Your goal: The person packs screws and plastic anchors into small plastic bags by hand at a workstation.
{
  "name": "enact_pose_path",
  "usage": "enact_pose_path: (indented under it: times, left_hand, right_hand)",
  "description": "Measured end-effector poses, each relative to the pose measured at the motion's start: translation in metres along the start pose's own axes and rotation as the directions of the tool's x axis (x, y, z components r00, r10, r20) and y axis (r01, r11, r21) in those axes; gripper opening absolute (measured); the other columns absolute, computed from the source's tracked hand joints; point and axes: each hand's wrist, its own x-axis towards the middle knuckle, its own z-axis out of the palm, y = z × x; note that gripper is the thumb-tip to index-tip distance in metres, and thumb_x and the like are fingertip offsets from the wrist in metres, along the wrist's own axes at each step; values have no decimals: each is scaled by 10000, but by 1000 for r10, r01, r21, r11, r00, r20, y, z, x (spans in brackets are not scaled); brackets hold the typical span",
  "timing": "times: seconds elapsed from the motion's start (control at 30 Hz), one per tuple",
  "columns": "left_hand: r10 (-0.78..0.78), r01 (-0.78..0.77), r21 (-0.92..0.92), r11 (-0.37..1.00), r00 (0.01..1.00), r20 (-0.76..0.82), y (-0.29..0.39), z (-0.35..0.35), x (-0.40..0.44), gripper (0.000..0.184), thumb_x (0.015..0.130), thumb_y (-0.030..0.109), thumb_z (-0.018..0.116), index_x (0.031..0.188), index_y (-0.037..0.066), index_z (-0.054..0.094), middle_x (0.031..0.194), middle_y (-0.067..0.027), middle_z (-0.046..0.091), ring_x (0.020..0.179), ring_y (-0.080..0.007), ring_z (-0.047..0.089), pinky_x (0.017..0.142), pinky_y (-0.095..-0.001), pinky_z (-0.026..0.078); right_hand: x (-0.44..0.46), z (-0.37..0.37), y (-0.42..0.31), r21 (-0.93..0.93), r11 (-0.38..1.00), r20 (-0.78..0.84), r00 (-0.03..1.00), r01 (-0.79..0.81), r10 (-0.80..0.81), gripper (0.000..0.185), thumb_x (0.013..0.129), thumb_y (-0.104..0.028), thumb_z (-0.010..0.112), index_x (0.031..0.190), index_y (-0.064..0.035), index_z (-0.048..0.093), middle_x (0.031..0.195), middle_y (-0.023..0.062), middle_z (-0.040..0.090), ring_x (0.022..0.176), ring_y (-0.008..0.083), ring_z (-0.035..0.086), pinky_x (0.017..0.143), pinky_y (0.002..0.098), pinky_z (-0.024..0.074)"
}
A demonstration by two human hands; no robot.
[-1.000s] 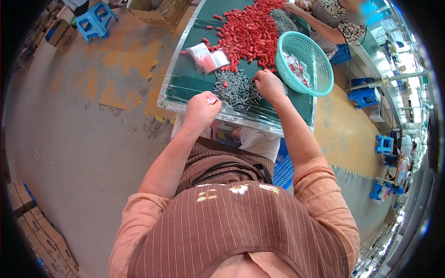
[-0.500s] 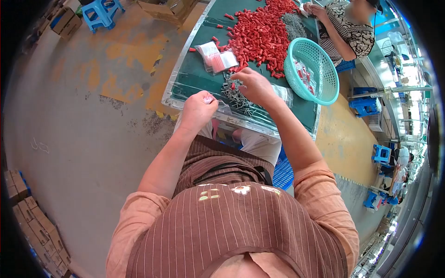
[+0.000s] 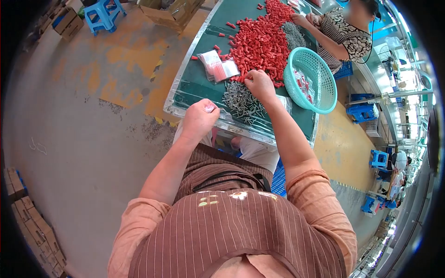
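Note:
My left hand [image 3: 200,119] is closed around a small clear plastic bag [image 3: 224,115] at the table's near edge, with something whitish-pink showing at its fingers. My right hand [image 3: 260,86] reaches to where a heap of red plastic wall plugs [image 3: 262,44] meets a pile of grey screws [image 3: 241,103]. Its thumb and fingers are pinched together at the red plugs; whatever is between them is hidden. Left of the right hand lie filled clear bags [image 3: 217,67] with white cards and red pieces.
A turquoise plastic basket [image 3: 327,88] holding bagged red pieces stands at the table's right side. Across the green table [image 3: 187,88] a co-worker [image 3: 340,34] handles pieces near a second screw pile [image 3: 293,36]. A cardboard box [image 3: 169,14] and blue stool [image 3: 104,16] are on the floor.
My right hand has moved from above the screws, away and to the right, to the edge of the red plugs, and its fingers have drawn together. My left hand stays nearly in place.

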Motion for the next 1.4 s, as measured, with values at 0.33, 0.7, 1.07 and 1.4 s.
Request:
enact_pose_path:
  times: [0.33, 0.7, 1.07, 1.4]
  left_hand:
    - [4, -4, 7, 1000, 1000, -18, -4, -2, 3, 152, 785, 170, 691, 819, 25, 662, 713, -66, 653, 646, -135, 588, 641, -294, 477]
    - [56, -55, -47, 997, 998, 17, 11, 14, 11, 195, 768, 188, 675, 794, 1, 623, 731, -187, 635, 703, -357, 624, 649, -404, 484]
    - [118, -117, -32, 993, 992, 37, 25, 26, 1, 207, 782, 201, 663, 779, 2, 608, 737, -182, 635, 707, -363, 616, 648, -413, 482]
    - [320, -323, 64, 944, 946, 44, 4, 41, 9, 347, 826, 340, 715, 728, 33, 583, 683, -160, 610, 608, -290, 585, 567, -393, 448]
  right_hand:
    - [17, 3, 0, -137, 990, 129, 992, 18, 0, 217, 766, -170, 590, 886, -7, 668, 928, 222, 653, 895, 390, 639, 799, 473, 510]
    - [-67, -65, -86, 579, 812, 220, 945, 74, -243, 136, 809, -109, 654, 913, -22, 654, 893, 98, 588, 758, 216, 628, 707, 332, 501]
    - [-89, -83, -80, 227, 944, 144, 950, 241, -277, 142, 801, -92, 653, 921, -19, 637, 902, 146, 583, 829, 323, 612, 740, 397, 492]
    - [-111, -79, -81, 345, 899, 29, 955, 269, -297, 141, 816, -97, 580, 941, -75, 641, 867, 133, 655, 811, 318, 653, 734, 400, 525]
